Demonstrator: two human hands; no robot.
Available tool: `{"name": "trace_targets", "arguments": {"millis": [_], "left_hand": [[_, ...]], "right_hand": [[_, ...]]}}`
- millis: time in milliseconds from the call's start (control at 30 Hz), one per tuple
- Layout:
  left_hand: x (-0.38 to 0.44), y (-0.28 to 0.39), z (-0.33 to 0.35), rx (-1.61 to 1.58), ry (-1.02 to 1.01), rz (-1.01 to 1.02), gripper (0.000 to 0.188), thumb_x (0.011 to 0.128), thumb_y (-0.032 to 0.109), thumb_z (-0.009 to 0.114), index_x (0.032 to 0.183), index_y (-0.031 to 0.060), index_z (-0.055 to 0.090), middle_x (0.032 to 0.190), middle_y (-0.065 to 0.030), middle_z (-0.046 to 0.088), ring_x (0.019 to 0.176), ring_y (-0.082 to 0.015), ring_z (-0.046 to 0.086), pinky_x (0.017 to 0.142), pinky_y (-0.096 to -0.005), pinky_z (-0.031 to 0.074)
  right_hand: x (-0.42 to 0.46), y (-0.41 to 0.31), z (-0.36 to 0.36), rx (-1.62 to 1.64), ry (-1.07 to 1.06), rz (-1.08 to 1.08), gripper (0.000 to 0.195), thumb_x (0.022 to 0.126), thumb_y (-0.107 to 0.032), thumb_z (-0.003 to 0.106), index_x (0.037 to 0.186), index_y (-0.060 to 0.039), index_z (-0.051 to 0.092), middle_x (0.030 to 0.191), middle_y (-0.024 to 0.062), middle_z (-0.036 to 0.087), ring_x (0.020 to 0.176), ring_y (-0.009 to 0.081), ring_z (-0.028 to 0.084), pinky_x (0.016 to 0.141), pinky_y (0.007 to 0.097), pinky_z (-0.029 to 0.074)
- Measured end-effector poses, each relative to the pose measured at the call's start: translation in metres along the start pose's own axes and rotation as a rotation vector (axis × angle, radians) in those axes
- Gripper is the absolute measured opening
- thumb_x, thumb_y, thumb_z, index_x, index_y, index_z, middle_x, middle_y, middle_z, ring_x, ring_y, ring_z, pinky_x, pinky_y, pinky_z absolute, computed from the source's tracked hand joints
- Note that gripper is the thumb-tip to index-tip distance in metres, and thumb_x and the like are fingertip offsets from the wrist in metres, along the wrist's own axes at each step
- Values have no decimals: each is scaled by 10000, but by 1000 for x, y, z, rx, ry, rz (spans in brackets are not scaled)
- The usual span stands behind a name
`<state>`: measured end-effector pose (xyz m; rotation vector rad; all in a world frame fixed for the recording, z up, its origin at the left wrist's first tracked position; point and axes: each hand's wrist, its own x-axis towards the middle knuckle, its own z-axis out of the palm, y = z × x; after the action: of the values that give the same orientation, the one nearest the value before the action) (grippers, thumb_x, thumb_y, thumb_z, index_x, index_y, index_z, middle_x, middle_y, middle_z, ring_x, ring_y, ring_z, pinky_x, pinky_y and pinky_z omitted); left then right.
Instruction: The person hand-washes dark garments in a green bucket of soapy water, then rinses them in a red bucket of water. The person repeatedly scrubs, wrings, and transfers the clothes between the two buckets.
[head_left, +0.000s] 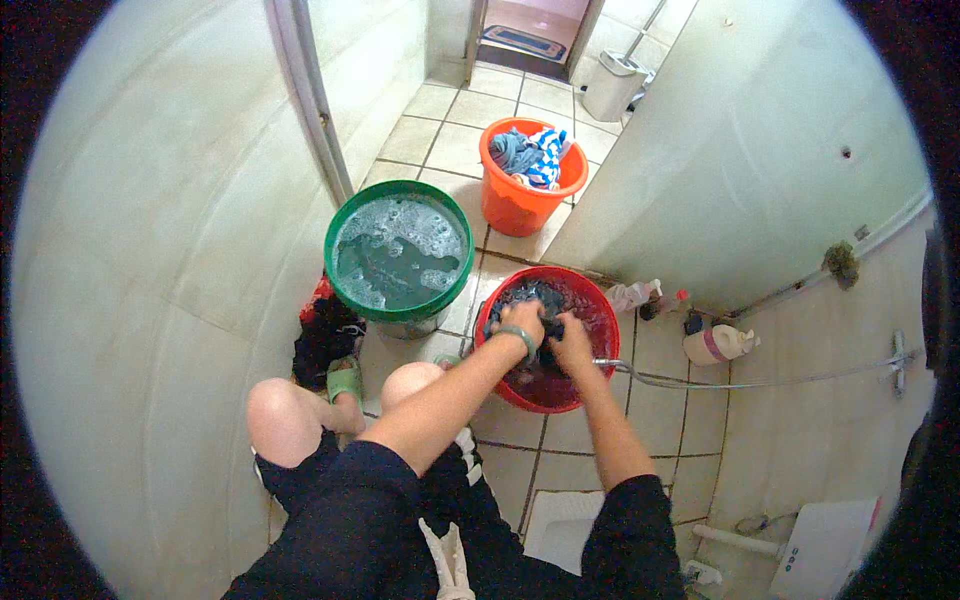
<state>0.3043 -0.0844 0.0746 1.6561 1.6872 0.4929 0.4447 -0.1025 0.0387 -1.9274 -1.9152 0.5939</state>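
Observation:
Both hands are inside a red plastic basin (612, 330) of water in front of me. My left hand (525, 321), with a green bangle at the wrist, is closed on a wet dark cloth (541, 297). My right hand (571, 342) holds another part of the same dark cloth, just to the right. Part of the cloth lies under the water, so its shape cannot be told. A hose with a metal end (606, 363) reaches over the basin's right rim.
A green bucket (465, 262) of sudsy water stands left, with dark and red clothes (324, 337) beside it. Behind are an orange bucket (517, 206) of clothes and a toilet brush holder (613, 86). Bottles (712, 345) stand right; a squat toilet (562, 525) lies nearer.

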Motion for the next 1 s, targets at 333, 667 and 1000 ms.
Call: {"name": "trace_targets", "arguments": {"millis": [333, 667, 1000], "left_hand": [[37, -58, 72, -149, -201, -455, 396, 784, 198, 493, 1140, 24, 501, 1119, -259, 526, 1054, -371, 510, 917, -404, 392], [-6, -9, -12, 12, -121, 0, 268, 836, 185, 445, 1069, 124, 562, 1006, -226, 552, 970, -371, 545, 845, -440, 436], [0, 46, -51, -1185, -485, 89, 456, 890, 452, 395, 1150, 93, 504, 1011, -55, 546, 892, -141, 472, 748, -282, 382]], "right_hand": [[43, 59, 117, -297, -483, 240, 471, 743, -193, 598, 1183, -78, 478, 1109, 223, 545, 1010, 386, 530, 869, 449, 424], [5, 5, -49, 100, -240, -62, 362, 694, -97, 646, 1030, -21, 536, 931, 168, 605, 883, 278, 591, 792, 363, 456], [-22, -91, -95, 122, 250, -274, 749, 679, -198, 721, 1271, -18, 299, 1198, 182, 449, 1086, 308, 471, 928, 365, 374]]}}
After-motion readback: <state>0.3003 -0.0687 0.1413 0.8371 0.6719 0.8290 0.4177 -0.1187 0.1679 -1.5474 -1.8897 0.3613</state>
